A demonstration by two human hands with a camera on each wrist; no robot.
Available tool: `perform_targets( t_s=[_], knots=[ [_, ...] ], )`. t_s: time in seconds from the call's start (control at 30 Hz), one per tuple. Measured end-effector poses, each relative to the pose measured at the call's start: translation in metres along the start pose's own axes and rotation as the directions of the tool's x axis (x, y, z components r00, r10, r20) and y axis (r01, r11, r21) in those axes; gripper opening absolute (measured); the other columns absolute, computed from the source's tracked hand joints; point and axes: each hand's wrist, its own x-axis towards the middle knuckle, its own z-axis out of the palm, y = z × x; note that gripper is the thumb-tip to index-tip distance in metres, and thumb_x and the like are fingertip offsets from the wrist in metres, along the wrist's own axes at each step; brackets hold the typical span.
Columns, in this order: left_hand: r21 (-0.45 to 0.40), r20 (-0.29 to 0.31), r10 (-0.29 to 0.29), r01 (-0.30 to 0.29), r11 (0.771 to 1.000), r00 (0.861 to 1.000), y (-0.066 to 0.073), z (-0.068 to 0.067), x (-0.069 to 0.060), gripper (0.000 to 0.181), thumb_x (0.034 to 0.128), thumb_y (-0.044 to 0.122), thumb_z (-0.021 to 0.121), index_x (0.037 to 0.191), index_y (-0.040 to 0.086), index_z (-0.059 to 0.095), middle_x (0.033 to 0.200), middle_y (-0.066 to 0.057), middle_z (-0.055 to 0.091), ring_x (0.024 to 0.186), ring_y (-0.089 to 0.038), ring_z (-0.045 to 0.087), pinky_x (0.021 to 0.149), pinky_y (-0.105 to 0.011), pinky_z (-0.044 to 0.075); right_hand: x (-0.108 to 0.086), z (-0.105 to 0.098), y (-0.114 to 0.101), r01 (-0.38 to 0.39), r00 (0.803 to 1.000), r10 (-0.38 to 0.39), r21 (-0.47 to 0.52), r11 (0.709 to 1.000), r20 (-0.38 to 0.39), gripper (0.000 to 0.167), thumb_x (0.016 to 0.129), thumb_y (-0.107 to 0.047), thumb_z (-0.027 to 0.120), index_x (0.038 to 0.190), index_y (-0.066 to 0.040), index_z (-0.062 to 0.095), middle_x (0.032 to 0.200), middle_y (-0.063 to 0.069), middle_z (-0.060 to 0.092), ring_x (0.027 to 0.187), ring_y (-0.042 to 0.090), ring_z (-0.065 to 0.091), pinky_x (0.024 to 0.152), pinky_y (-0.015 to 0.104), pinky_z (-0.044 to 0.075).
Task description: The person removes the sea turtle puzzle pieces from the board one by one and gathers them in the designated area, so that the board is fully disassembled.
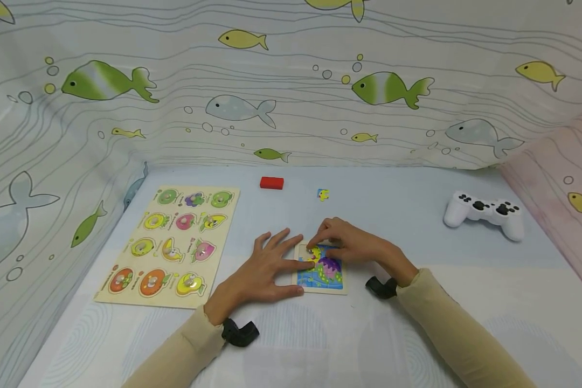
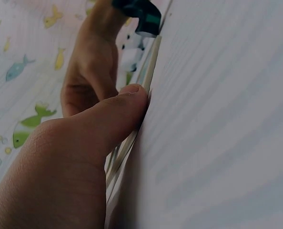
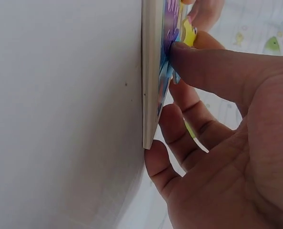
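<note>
Left hand lies spread at the puzzle's 9 o'clock, its fingers extended and gripping nothing; one finger reaches over the picture and the thumb rests against the frame at about 7 o'clock. Right hand comes in from 2 o'clock with curled fingers, and its thumb and forefinger appear to pinch a yellow-and-blue puzzle piece that tilts up from the picture near 11 o'clock. Between the hands, the small puzzle frame sits flat on the table, most of its picture filled in. Straight out at 12 o'clock lies a loose piece, with a red block toward 11 o'clock, a fruit board between 9 and 10, and a white game controller between 2 and 3. Each piece should be light and stiff, perhaps a little slick on its printed face, with thin knobs that could chip if forced. Opposite edges look the best place to pinch one, pressing down evenly with a fingertip to seat it. Being light, the frame would likely slide unless steadied by its rim.
</note>
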Motion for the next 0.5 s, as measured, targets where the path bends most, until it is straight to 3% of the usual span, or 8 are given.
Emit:
perform_targets(
  t_s=[0.5],
  knots=[
    [-0.003,0.014,-0.009,0.009,1.0,1.0,0.001,-0.0006,0.0006,0.055,0.0887,0.066,0.06,0.139,0.044,0.06,0.164,-0.005,0.038,0.156,-0.038,0.024,0.116,-0.068,0.016,0.0001,0.0006,-0.0011,-0.017,1.0,0.018,-0.042,0.999,0.02,0.037,0.089,-0.018,0.078,0.125,-0.025,0.074,0.106,-0.002,0.065,0.097,0.016,0.049,0.079,0.03,0.039]
  ],
)
